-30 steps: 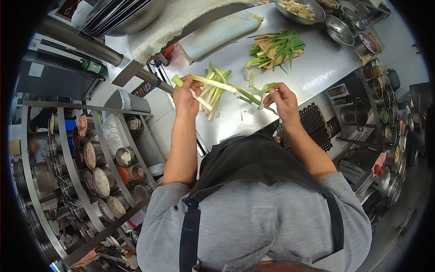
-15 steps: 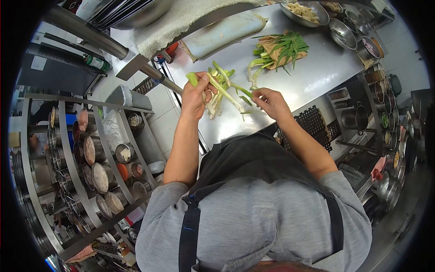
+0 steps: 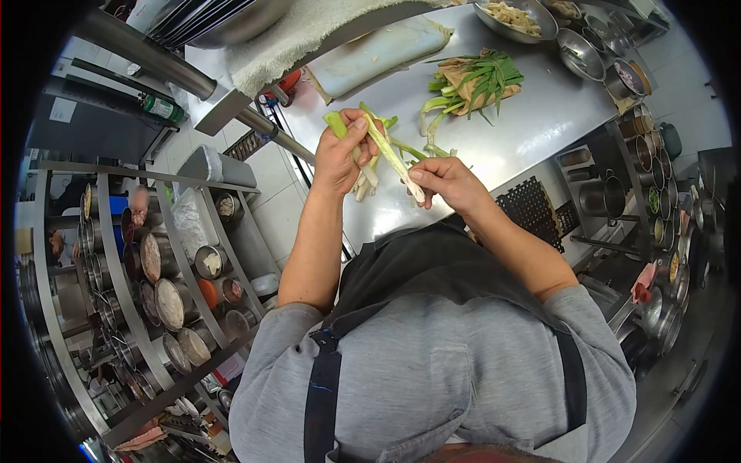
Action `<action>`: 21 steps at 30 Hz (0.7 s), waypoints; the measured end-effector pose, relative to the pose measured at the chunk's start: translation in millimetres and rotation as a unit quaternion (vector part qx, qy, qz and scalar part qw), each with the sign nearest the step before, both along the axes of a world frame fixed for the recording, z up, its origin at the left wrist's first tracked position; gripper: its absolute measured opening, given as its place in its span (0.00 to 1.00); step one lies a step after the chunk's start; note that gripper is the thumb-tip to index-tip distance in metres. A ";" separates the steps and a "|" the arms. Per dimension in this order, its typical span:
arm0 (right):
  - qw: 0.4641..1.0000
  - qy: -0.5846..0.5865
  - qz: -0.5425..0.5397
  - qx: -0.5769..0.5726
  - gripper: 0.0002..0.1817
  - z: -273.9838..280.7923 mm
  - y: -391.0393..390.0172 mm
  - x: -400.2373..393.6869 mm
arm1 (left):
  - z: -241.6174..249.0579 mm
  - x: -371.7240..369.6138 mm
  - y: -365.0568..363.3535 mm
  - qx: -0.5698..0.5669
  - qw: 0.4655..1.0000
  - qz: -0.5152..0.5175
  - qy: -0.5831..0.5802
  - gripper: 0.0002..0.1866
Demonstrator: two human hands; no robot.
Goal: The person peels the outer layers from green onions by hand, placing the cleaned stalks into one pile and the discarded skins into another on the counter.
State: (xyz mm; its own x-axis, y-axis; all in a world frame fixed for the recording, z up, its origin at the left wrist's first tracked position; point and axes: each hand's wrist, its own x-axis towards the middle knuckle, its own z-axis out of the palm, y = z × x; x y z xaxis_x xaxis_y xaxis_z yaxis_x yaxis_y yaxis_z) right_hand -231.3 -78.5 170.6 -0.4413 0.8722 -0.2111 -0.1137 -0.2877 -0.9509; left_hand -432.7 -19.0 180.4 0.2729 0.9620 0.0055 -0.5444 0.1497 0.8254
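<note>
My left hand (image 3: 343,154) is closed around a pale green-and-white leek stalk (image 3: 395,160), which slants down to the right. My right hand (image 3: 448,183) pinches the white lower end of the same stalk. Another green piece sticks up beside my left thumb. More trimmed stalks (image 3: 367,184) lie on the steel table just below and behind the hands. Farther back, a heap of dark green leek tops (image 3: 492,81) rests on brown paper (image 3: 466,77), with pale stems pointing left.
A long wrapped whitish block (image 3: 378,62) lies at the table's back edge. Metal bowls (image 3: 580,55) stand at the back right, one heaped with pale cut food (image 3: 513,19). A steel post (image 3: 274,133) and a rack of pots (image 3: 174,301) are at left; stacked pots (image 3: 602,199) fill the right.
My right hand has let go of a green leaf strip and moved left and slightly down to the stalk's white end. My left hand has shifted slightly right with the stalk.
</note>
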 end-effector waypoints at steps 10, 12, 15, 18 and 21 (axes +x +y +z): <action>1.000 -0.021 0.016 -0.001 0.12 19.4 -11.3 0.7 | 1.7 -0.5 -5.2 0.031 0.995 -0.065 -0.070 0.08; 0.998 -0.061 0.010 0.020 0.12 11.2 -9.9 0.4 | 4.2 0.4 -7.9 0.037 0.994 -0.073 -0.066 0.08; 0.991 -0.120 -0.015 0.048 0.11 -8.2 -1.7 1.8 | 15.6 4.4 -14.4 0.085 0.992 -0.084 -0.036 0.09; 0.986 -0.145 -0.052 0.068 0.11 -6.7 2.0 3.5 | 26.6 11.0 -18.3 0.067 0.993 -0.026 0.094 0.10; 0.985 -0.140 -0.076 0.072 0.11 -4.3 2.4 3.4 | 18.4 12.2 -14.7 0.014 0.994 0.034 0.100 0.11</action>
State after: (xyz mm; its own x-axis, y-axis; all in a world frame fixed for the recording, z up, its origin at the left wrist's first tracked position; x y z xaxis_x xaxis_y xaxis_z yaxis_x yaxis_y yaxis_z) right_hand -227.9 -76.1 166.3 -0.2453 0.9533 -0.1761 0.1272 -0.1484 -0.9807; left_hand -420.4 -33.8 198.8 0.2056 0.9785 -0.0147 -0.3770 0.0931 0.9215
